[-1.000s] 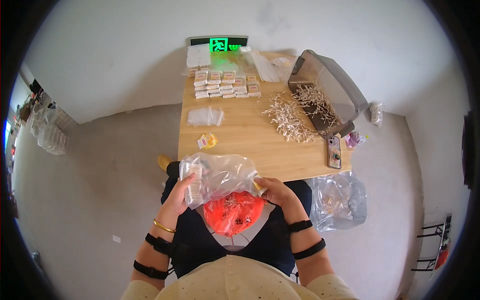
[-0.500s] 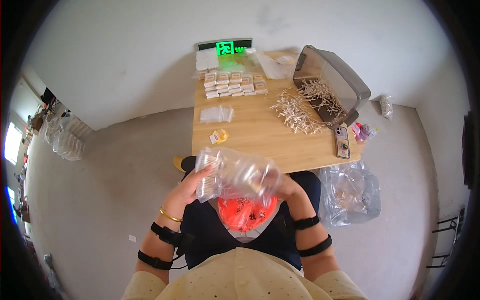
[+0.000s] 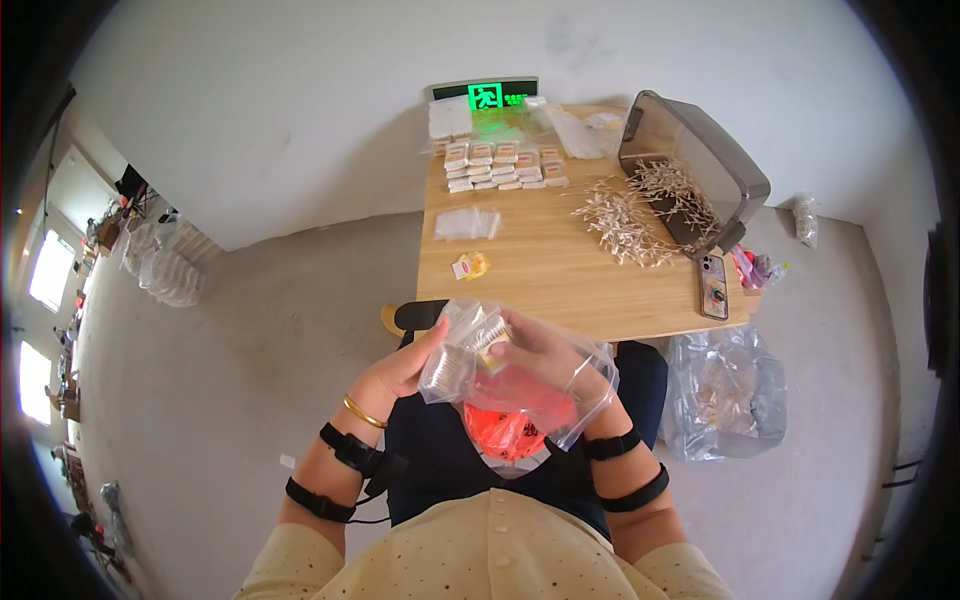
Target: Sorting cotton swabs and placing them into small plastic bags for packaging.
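While one clear bag [image 3: 578, 415] is held by the left hand [image 3: 405, 368], one yellow-labelled packet [image 3: 492, 352] is gripped inside it by the right hand [image 3: 540, 355]

As seen from the head camera, both hands are raised over the lap, near the front edge of one wooden table [image 3: 560, 290]. The bag's side is pinched between the left thumb and fingers, and packed swabs [image 3: 447, 375] are pressed beneath the plastic there; how many packets they make up cannot be fairly told through the glare. The right hand is covered by the plastic up to the wrist, its fingers closed around the single packet, which is held just beside the packed swabs. One gold bracelet [image 3: 365, 412] is worn on the left wrist, and four black straps [image 3: 612, 445] are worn, two on each forearm. Below the hands, one red bag [image 3: 505, 432] is set between the knees.

On the table, at least ten finished packets [image 3: 481, 155] are stacked toward the back, below one lit green sign [image 3: 485, 96]. One heap of small labels [image 3: 471, 265] and one batch of flat clear sleeves [image 3: 467, 224] are laid on the left side. On the right, one grey bin [image 3: 700, 150] is tipped on its side, with loose swabs [image 3: 625, 225] spilled from its mouth, too many to be counted. One phone [image 3: 713, 288] is laid near the right corner. On the floor, one large clear sack [image 3: 725, 400] is placed to the right of the table.
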Demonstrator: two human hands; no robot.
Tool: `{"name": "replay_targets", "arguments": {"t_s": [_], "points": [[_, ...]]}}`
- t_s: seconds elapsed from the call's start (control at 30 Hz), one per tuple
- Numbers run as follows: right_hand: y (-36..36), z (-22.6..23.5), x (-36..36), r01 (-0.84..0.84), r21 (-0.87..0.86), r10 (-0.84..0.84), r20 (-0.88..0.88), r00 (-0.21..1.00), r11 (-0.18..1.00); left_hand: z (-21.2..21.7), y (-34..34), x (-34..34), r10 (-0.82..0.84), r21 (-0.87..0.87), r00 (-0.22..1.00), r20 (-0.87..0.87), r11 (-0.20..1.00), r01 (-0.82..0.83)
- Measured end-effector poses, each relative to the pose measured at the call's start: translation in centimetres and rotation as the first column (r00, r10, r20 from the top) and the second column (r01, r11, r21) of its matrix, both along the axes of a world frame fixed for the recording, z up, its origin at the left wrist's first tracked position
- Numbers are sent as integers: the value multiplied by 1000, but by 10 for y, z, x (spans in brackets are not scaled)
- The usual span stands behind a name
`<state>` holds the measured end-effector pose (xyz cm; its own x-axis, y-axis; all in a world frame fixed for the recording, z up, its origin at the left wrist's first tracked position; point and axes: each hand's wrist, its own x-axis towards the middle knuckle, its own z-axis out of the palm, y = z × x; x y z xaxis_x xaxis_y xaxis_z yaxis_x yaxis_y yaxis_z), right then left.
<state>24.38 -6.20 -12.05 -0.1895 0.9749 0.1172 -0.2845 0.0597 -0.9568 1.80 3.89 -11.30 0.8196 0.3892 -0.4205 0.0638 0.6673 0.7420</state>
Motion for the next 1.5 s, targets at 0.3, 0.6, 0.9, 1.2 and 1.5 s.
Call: {"name": "replay_targets", "arguments": {"t_s": [0.3, 0.6, 0.9, 1.2, 1.5], "points": [[-11, 0, -11, 440, 353, -560, 612, 559, 825, -5, 3, 22, 15, 12, 993, -121, 1000, -13], [-9, -17, 6, 364, 553, -662, 614, 430, 749, -17, 17, 43, -115, 53, 986, -124, 991, 122], [34, -67, 18, 348, 448, -561, 553, 616, 823, -47, 41, 73, -62, 437, 915, -398, 864, 249], [78, -131, 33, 357, 416, -548, 626, 555, 837, -107, 75, 87, 296, 865, 870, -395, 438, 244], [95, -127, 37, 276, 237, -351, 787, 507, 931, -87, 82, 94, 401, 915, 823, -403, 200, 350]]}}
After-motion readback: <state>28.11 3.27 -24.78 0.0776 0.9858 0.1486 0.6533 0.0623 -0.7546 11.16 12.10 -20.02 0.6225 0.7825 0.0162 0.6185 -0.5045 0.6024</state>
